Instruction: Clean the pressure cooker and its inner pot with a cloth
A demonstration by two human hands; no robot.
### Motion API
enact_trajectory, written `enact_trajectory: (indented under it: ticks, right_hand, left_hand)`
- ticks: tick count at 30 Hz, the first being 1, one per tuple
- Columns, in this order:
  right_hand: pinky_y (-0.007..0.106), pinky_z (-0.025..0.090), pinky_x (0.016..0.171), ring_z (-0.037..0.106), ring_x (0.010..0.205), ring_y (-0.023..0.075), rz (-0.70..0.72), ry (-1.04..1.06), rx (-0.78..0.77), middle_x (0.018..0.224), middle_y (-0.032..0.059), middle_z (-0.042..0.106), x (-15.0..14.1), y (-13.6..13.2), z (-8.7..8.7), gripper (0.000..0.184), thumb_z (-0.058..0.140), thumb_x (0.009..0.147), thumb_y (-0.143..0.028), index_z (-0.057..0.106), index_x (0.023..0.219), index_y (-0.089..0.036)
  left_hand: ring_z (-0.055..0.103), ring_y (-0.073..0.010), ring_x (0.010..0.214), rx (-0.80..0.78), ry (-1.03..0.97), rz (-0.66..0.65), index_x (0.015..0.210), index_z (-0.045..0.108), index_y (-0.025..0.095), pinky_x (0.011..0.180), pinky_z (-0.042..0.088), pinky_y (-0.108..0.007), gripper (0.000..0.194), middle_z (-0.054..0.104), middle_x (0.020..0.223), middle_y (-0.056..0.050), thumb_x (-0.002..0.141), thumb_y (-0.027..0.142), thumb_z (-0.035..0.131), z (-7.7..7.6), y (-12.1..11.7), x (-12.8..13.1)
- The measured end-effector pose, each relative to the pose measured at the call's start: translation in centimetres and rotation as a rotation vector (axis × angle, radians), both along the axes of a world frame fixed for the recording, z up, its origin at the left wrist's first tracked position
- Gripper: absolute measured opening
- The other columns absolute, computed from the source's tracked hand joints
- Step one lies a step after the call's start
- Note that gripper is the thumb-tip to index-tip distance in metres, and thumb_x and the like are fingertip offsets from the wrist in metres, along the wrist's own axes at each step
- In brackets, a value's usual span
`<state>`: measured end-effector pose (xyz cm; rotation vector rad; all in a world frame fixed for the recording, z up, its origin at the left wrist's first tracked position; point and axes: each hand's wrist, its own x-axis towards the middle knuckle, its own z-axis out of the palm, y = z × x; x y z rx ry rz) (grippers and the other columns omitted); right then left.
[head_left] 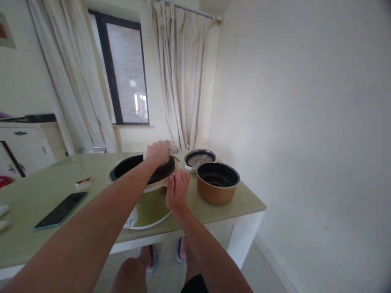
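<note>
A rice cooker (151,207) with an olive-gold body and a dark, uncovered top stands near the table's front edge. Above the right part of its top, my left hand (157,154) is closed on a crumpled white cloth (174,147). My right hand (178,188) presses against the cooker's right side at the rim, fingers curled; what they grip is hidden. My left forearm covers part of the cooker's opening. Just right of my right hand sits an inner pot (217,196), golden outside and dark inside. Behind that pot lies a round metal lid (199,156).
The green tabletop (104,171) ends in a corner at the right, close to a white wall (305,122). A dark phone (61,211) and a small white packet (83,184) lie to the left. White objects (3,215) show at the left edge.
</note>
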<state>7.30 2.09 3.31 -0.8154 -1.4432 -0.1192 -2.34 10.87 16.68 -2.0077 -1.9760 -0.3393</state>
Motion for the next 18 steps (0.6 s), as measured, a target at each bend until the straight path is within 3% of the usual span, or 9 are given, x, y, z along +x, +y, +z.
enact_trajectory:
  ticks: [6, 11, 14, 18]
  right_hand:
    - [0.040, 0.043, 0.092, 0.057, 0.098, 0.0227, 0.080, -0.075, -0.014, 0.094, 0.0066, 0.062, 1.3, -0.3, 0.0, 0.030, 0.031, 0.110, -0.029, 0.052, 0.089, -0.023]
    - [0.040, 0.042, 0.094, 0.057, 0.100, 0.0232, 0.077, -0.088, -0.033, 0.096, 0.0069, 0.063, 1.5, -0.3, 0.1, 0.030, 0.031, 0.111, -0.031, 0.052, 0.090, -0.024]
    - [0.039, 0.042, 0.093, 0.057, 0.099, 0.0229, 0.067, -0.080, -0.029, 0.095, 0.0066, 0.063, 1.3, -0.3, 0.1, 0.029, 0.032, 0.110, -0.030, 0.051, 0.089, -0.024]
    - [0.038, 0.042, 0.093, 0.056, 0.100, 0.0228, 0.057, -0.094, -0.034, 0.095, 0.0062, 0.062, 1.4, -0.4, 0.2, 0.023, 0.037, 0.109, -0.028, 0.051, 0.091, -0.024]
  left_hand:
    - [0.061, -0.0420, 0.125, -0.017, 0.014, 0.058, 0.139, 0.057, 0.020, 0.099, 0.045, -0.053, 0.045, 0.063, 0.135, -0.024, 0.098, 0.033, 0.044, 0.3, 1.6, -4.6]
    - [0.065, -0.0429, 0.117, -0.114, -0.060, 0.154, 0.141, 0.053, 0.019, 0.092, 0.049, -0.051, 0.059, 0.066, 0.130, -0.024, 0.094, 0.055, 0.052, 0.7, 2.6, -10.9]
    - [0.065, -0.0401, 0.117, -0.164, -0.049, 0.164, 0.140, 0.051, 0.015, 0.092, 0.049, -0.047, 0.066, 0.066, 0.130, -0.023, 0.092, 0.060, 0.057, 1.4, 2.5, -14.0]
    - [0.065, -0.0334, 0.113, -0.210, -0.019, 0.121, 0.132, 0.055, 0.013, 0.094, 0.049, -0.042, 0.065, 0.069, 0.125, -0.019, 0.086, 0.057, 0.068, 1.8, 2.0, -16.2]
